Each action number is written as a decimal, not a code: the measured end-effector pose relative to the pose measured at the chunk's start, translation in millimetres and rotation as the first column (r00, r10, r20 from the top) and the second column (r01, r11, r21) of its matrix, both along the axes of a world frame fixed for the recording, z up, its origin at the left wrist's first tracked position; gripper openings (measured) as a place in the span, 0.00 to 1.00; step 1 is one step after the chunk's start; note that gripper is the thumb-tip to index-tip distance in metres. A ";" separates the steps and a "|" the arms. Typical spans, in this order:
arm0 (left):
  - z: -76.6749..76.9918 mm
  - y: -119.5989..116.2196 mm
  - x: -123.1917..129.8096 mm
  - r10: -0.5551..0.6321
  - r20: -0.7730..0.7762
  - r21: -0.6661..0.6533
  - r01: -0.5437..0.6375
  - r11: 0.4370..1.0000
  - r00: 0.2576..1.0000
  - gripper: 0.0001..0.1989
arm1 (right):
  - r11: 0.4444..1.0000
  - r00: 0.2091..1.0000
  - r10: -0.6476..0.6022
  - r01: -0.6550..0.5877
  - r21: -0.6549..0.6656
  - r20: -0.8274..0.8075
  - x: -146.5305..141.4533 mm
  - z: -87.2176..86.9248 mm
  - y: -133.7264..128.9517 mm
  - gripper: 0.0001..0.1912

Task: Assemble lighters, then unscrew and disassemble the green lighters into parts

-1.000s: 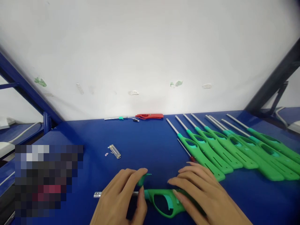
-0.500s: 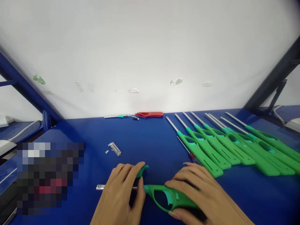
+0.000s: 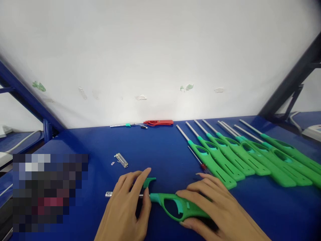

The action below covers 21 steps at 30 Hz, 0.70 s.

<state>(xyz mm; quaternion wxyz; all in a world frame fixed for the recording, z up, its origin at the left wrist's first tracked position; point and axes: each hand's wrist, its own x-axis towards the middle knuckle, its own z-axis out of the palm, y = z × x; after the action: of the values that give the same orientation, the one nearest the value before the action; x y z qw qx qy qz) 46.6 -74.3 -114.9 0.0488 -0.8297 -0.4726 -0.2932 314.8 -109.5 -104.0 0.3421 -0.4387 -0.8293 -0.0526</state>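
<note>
A long-nosed gas lighter with a green handle (image 3: 173,216) and a metal tube (image 3: 108,194) lies crosswise in front of me. My right hand (image 3: 213,207) grips the handle's rear part, fingers above and thumb below. Over the tube is my left hand (image 3: 125,204), thumb and index finger apart; whether the palm touches the tube is hidden. Just behind its fingertips is a small curved teal trigger piece (image 3: 149,182), partly covered by the index finger. Beyond my right hand lies a thin screwdriver (image 3: 203,166) with a red handle.
Several green lighters (image 3: 218,164) lie in a row at right. Along the wall are a red lighter shell (image 3: 160,123) and a metal tube with a teal collar (image 3: 128,125). A clear fuel tank (image 3: 122,160) lies left of centre on the blue table (image 3: 95,144). A pixelated patch covers the left.
My left index finger has lifted from the teal trigger piece, which now lies flatter behind the thumb. The lighter's front end has shifted slightly upward in view. The right hand keeps its grip.
</note>
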 end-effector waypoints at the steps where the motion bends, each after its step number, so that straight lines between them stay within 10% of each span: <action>1: -1.1 0.2 -0.6 0.013 -0.006 0.013 -0.013 1.000 1.000 0.21 | 1.000 1.000 -0.004 0.004 -0.001 0.003 -0.2 0.3 0.0 0.14; 21: 13.4 -10.5 5.3 -0.250 -0.001 0.025 0.250 0.968 0.968 0.14 | 0.992 0.993 0.094 -0.100 -0.073 -0.071 2.2 -3.1 -4.4 0.09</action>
<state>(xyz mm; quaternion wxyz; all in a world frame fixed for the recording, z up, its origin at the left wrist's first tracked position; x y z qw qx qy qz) 51.9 -84.8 -101.5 0.0212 -0.8816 -0.3608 -0.3036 317.0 -113.9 -107.1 0.3551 -0.4122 -0.8390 0.0106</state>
